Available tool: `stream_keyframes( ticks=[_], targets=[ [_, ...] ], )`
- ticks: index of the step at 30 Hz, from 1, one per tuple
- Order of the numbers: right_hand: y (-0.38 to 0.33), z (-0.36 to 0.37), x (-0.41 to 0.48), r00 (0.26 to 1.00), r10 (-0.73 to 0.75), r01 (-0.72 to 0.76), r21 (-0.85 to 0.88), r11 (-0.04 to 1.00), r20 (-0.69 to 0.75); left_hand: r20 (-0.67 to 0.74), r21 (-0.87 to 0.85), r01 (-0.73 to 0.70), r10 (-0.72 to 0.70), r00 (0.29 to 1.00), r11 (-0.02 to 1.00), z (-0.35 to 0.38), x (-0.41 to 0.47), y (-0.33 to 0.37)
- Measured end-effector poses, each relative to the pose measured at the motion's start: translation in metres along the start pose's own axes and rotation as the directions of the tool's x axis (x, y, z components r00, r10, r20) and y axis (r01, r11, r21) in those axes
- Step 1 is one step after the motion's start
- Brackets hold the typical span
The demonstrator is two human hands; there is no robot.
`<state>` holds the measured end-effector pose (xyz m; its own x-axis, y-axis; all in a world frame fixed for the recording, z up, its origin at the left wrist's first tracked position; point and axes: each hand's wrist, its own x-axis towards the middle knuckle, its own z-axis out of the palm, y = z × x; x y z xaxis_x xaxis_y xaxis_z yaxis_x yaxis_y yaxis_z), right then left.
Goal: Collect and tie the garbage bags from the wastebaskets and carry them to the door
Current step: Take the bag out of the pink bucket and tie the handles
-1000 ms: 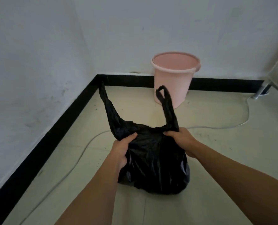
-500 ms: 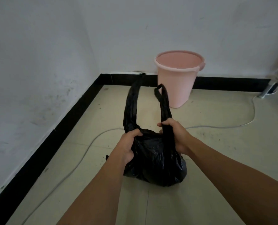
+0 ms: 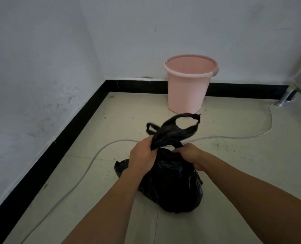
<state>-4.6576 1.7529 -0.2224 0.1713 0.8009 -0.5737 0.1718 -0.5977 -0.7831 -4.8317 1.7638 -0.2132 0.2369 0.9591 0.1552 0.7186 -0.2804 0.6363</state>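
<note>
Left hand [image 3: 142, 154]: clamped on gathered neck of bag, thumb side up, fingers wrapped round plastic.
Right hand [image 3: 190, 153]: closed on other side of neck, fingertips buried in plastic, hard to make out.
Bag [image 3: 172, 184]: one, black, sitting on floor between forearms, near bucket but apart from it.
Handles [image 3: 174, 131]: two loops, crossed above hands; larger loop clear, smaller one at left blurred; knot or no knot, cannot tell.
Bag contents: hidden.
Bucket [image 3: 188, 88]: one, pink, upright against back wall, no liner visible, bottom of inside out of sight.
Cable [image 3: 234, 137]: one, pale, running across floor behind bag, partly hidden by hands and bag.
Floor [image 3: 251, 173]: light tiles, dark specks.
Baseboard [image 3: 67, 134]: black, along both walls.
Metal leg [image 3: 285, 98]: right edge, cut off, furniture above unclear.
</note>
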Motion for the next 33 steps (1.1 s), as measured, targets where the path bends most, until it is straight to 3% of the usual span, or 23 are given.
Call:
stream_keyframes(
  ticks=[2, 5, 9, 11, 17, 19, 21, 23, 25, 27, 33],
  targets=[
    [0.002, 0.001, 0.000, 0.995, -0.090, 0.094, -0.109, 0.990, 0.041, 0.079, 0.101, -0.064, 0.056, 0.995, 0.993, 0.002, 0.001, 0.001],
    [-0.002, -0.009, -0.003, 0.981, -0.117, 0.135, -0.109, 0.985, 0.152, 0.229, 0.232, -0.105, 0.051, 0.972, 0.967, 0.005, -0.001, -0.001],
    [-0.006, -0.021, -0.005, 0.905, -0.087, 0.074, 0.048, 0.996, 0.416, 0.344, 0.339, -0.082, -0.043, 0.938, 0.937, 0.009, -0.002, -0.002],
    [-0.008, -0.019, -0.007, 0.878, -0.072, 0.027, 0.100, 0.995, 0.474, 0.368, 0.368, -0.088, -0.058, 0.928, 0.926, 0.011, -0.001, -0.001],
    [-0.012, -0.006, 0.002, 0.974, -0.009, -0.082, 0.392, 0.916, 0.225, 0.425, 0.327, -0.137, -0.016, 0.905, 0.935, 0.021, -0.003, 0.005],
    [-0.013, -0.005, 0.002, 0.984, -0.008, -0.076, 0.461, 0.884, 0.178, 0.465, 0.212, -0.053, -0.053, 0.884, 0.976, 0.023, -0.004, 0.004],
    [-0.014, -0.006, 0.001, 0.984, -0.007, -0.089, 0.519, 0.850, 0.180, 0.496, 0.004, 0.153, -0.135, 0.858, 0.988, 0.023, -0.002, 0.000],
    [-0.015, -0.009, 0.001, 0.976, -0.012, -0.115, 0.564, 0.818, 0.216, 0.541, -0.262, 0.420, -0.228, 0.809, 0.869, 0.016, -0.002, -0.003],
    [-0.016, -0.014, 0.003, 0.976, 0.006, -0.135, 0.581, 0.802, 0.218, 0.610, -0.522, 0.631, -0.266, 0.747, 0.574, 0.008, -0.002, -0.005],
    [-0.016, -0.017, 0.003, 0.980, 0.026, -0.132, 0.551, 0.824, 0.197, 0.653, -0.638, 0.701, -0.259, 0.712, 0.319, -0.001, -0.001, -0.008],
    [-0.013, -0.012, 0.003, 0.977, 0.061, -0.125, 0.324, 0.938, 0.202, 0.724, -0.619, 0.781, -0.321, 0.610, 0.087, -0.011, 0.004, -0.005]
  ],
)
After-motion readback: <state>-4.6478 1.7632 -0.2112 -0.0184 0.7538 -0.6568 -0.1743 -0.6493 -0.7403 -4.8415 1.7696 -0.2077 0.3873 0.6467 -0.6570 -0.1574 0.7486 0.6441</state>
